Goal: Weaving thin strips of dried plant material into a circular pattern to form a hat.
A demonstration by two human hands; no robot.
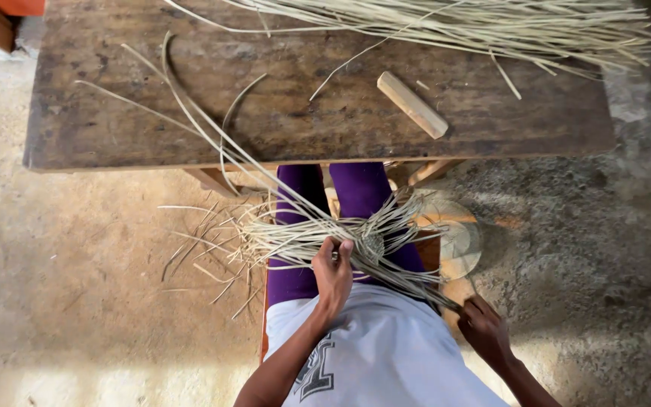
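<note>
A small woven start of pale reed strands (371, 245) rests on my lap, over purple trousers, with loose strands fanning out left and right. My left hand (333, 271) pinches strands right beside the woven centre. My right hand (484, 328) grips the far ends of several strands that run down to the right from the centre. Two long reeds (190, 113) arc from the bundle up across the wooden bench.
A worn dark wooden bench (114, 128) stands just ahead of my knees. On it lie a short pale wooden stick (412, 104) and a thick sheaf of reeds (491, 26) along its far edge. A woven round piece (457, 237) lies on the concrete floor at right.
</note>
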